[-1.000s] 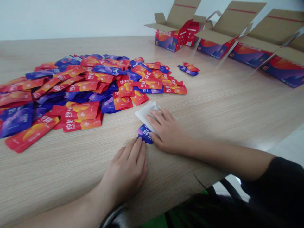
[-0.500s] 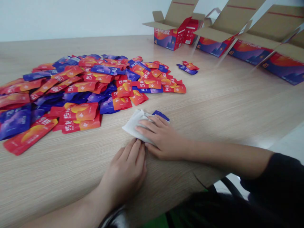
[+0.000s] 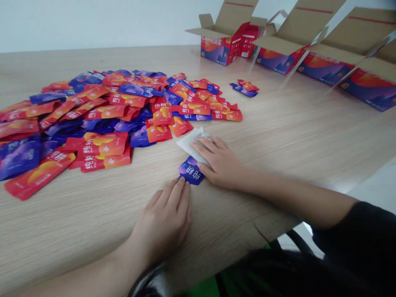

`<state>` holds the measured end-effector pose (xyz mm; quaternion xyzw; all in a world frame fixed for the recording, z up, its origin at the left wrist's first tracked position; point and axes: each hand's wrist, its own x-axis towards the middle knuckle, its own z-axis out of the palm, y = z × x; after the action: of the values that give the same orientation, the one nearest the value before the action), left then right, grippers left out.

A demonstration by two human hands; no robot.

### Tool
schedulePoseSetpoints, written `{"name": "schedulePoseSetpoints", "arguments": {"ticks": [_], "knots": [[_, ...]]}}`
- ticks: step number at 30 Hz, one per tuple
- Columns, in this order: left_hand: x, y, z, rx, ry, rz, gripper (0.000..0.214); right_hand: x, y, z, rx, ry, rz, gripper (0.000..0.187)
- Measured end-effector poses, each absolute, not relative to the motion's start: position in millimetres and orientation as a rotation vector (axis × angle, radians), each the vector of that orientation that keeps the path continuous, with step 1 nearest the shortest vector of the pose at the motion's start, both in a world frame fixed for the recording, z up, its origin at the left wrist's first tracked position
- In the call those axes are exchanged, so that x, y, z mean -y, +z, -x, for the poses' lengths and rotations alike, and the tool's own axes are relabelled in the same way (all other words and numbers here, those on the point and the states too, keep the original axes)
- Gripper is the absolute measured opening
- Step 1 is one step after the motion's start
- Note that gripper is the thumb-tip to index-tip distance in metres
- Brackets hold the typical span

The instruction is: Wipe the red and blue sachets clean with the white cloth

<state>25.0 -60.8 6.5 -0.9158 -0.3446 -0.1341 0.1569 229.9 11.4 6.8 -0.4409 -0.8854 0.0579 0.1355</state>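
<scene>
A small purple sachet (image 3: 192, 170) with white lettering lies flat on the wooden table, its far end covered. My left hand (image 3: 167, 214) presses its fingertips, held together, on the sachet's near end. Over the far end lies a folded white wiping cloth (image 3: 193, 143), gripped under the fingers of my right hand (image 3: 221, 161). The right thumb rests close to the sachet's edge; the right fingertips lie on top of the cloth.
A wide pile of red and purple sachets (image 3: 123, 101) spreads over the left and middle of the table (image 3: 278, 144). Two loose sachets (image 3: 244, 88) lie apart from it. Along the back right stand several printed cartons (image 3: 216, 49) with raised flaps.
My right hand has slid the cloth away from me and slightly right, uncovering the near part of the purple sachet. My left hand has stayed in place.
</scene>
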Motion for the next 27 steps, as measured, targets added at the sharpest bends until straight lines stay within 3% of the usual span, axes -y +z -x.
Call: {"name": "schedulePoseSetpoints", "arguments": {"ticks": [8,14,19,24,27], "knots": [[61,6,-24,0.995,-0.379,2.626,0.039,-4,7,-225,2.654,0.144,1.094,0.056],[61,5,-24,0.989,-0.379,2.627,0.040,-12,4,-229,2.468,0.119,1.384,0.056],[60,6,-24,1.003,-0.375,2.634,0.039,0,5,-222,2.656,0.120,1.060,0.055],[60,7,-24,0.976,-0.363,2.630,0.039,-9,6,-230,2.520,0.117,1.331,0.056],[60,7,-24,0.969,-0.375,2.630,0.039,-3,5,-226,2.550,0.100,1.259,0.057]]}}
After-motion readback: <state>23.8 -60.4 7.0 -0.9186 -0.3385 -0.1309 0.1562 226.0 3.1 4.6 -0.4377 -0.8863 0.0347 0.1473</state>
